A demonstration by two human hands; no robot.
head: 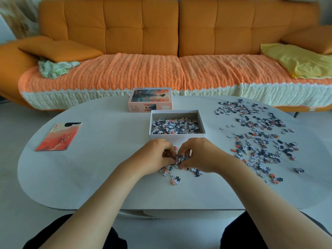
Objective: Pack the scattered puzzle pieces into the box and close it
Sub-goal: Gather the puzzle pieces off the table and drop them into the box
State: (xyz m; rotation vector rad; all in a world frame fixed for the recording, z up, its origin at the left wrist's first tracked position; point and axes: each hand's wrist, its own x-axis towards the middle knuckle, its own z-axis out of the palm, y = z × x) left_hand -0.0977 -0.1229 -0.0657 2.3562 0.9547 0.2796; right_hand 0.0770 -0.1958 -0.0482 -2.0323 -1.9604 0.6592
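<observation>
While left hand [158, 155] and right hand [199, 155] pinch a clump of pieces [180, 159], the box [177, 136] lies open.
White table [107, 177], loose pieces [260, 141] right, orange sofa [161, 29] far.

The desk [100, 177] has a smooth, matt, pale top with no visible grain. The puzzle pieces [260, 141] look like thin printed card with matt faces. The box [177, 136] is plain white cardboard, matt inside and out. Its lid [150, 99] is also card, printed in colour. The picture sheet [58, 137] looks like printed paper, flat and smooth. The sofa [125, 27] is covered in smooth orange cloth, tufted into squares. The seat cover [125, 72] on it is a coarse, ribbed knit. The yellow cloth [296, 63] is thin and creased.
</observation>
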